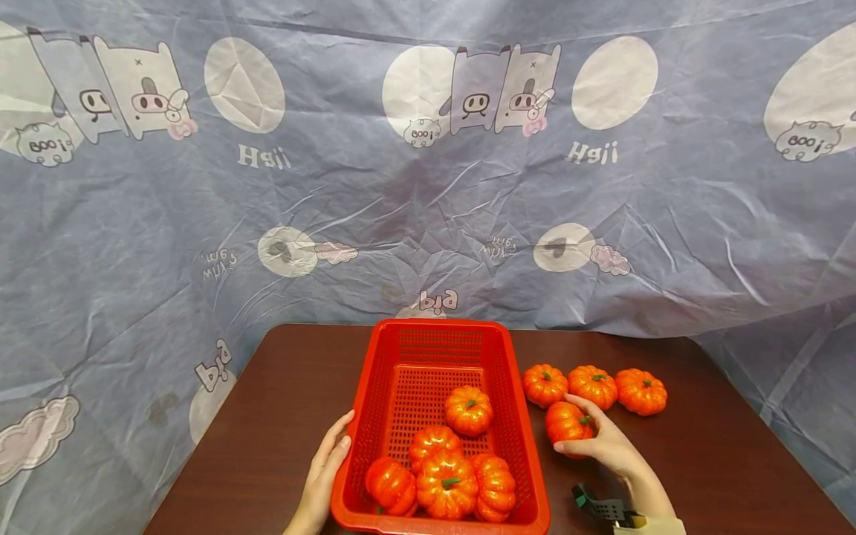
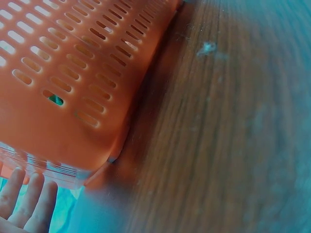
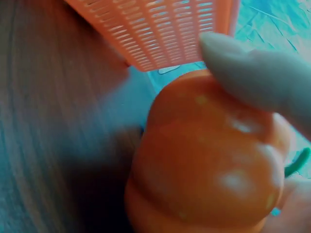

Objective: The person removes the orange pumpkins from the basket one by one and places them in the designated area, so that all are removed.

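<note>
While left grip (image 1: 324, 472), fingers extended, touches basket rim (image 1: 439, 325), right grip (image 1: 611, 442) holds pumpkin (image 1: 565, 423) between basket and table's right edge (image 1: 762, 431).

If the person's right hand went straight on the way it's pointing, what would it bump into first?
Beyond the ribbed orange pumpkin it holds, the right hand would probably meet the leftmost round, glossy orange, green-stemmed pumpkin in the row of three, though depth is unclear.

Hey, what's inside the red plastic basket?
Five orange pumpkins: four bunched at the near end of the basket, one farther back. The middle front pumpkin partly hides the one behind it, and whatever lies beneath the bunch is covered.
</note>
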Motion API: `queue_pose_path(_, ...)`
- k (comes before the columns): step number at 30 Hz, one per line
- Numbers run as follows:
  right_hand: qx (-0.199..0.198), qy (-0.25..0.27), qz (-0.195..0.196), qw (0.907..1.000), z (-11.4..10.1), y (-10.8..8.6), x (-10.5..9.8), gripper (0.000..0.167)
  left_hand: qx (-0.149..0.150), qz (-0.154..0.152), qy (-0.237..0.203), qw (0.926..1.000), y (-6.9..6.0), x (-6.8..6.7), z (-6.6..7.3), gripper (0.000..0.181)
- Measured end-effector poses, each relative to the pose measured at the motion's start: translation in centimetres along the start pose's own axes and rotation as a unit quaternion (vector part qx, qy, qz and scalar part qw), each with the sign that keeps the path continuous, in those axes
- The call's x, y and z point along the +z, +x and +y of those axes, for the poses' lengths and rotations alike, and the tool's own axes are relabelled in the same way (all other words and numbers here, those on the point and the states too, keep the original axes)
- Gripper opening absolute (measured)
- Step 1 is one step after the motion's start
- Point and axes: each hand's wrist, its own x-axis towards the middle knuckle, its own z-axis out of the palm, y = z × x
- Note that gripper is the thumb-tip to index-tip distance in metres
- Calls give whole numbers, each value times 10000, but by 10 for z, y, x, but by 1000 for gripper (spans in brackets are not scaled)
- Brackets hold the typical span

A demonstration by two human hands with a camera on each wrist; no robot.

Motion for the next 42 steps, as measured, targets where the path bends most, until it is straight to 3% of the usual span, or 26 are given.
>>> queue_pose_path(5, -86, -195, -153, 9997, 5, 1, 1, 94, 15, 2, -53, 10000, 0, 0, 0, 43)
queue_pose_path(12, 90, -42, -287, 9995, 8, 1, -1, 94, 20, 37, -12, 10000, 0, 0, 1, 42)
queue_pose_path(18, 182, 118, -301, 9993, 8, 1, -2, 92, 62, 13, -31, 10000, 0, 0, 1, 43)
queue_pose_path(27, 132, -142, -206, 9996, 7, 2, 3, 87, 110, -77, -101, 9999, -1, 0, 0, 43)
queue_pose_path(34, 16, 176, -410, 9990, 7, 1, -1, 92, 73, 60, 22, 10000, 0, 0, 0, 43)
queue_pose_path(42, 199, 59, -72, 9998, 8, 2, 1, 86, 88, -18, -86, 9999, 0, 0, -1, 43)
